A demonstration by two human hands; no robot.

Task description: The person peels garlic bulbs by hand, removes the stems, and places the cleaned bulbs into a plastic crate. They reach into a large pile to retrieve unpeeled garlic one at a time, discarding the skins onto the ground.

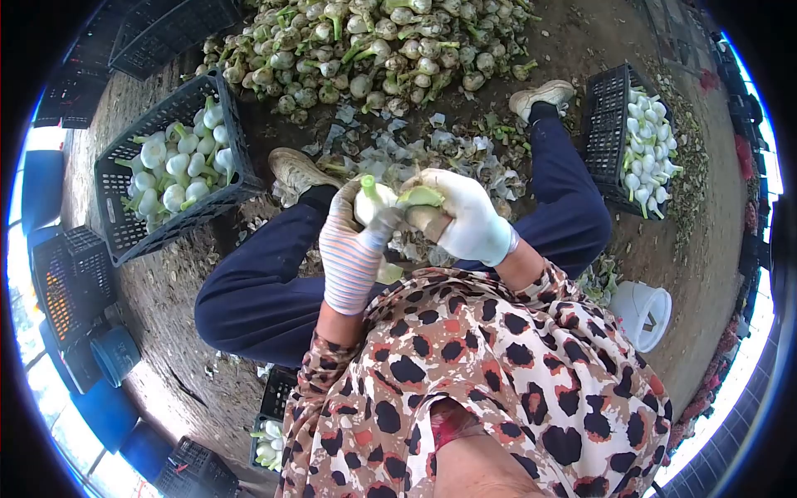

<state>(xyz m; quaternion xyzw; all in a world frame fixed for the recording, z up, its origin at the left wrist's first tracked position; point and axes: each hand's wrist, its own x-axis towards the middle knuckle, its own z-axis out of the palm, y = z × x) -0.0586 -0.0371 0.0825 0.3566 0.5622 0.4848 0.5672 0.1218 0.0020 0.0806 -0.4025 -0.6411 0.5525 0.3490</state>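
My left hand (349,261), in a striped glove, is wrapped round a white garlic bulb (371,204) with a short green stem pointing up. Close beside it my right hand (473,217), in a white glove with soiled fingertips, is closed on a pale green piece of garlic peel (421,197). Whether that hand also holds a tool is hidden. Both hands are in front of my body, above the floor between my legs. Loose garlic skins (465,158) lie on the ground beyond the hands.
A big heap of unpeeled garlic (374,54) lies ahead. Black crates with cleaned bulbs stand at the left (162,234) and right (604,137). Near my right leg is a white bucket (646,311). Behind on the left are a small crate (278,390) and a blue bucket (116,355).
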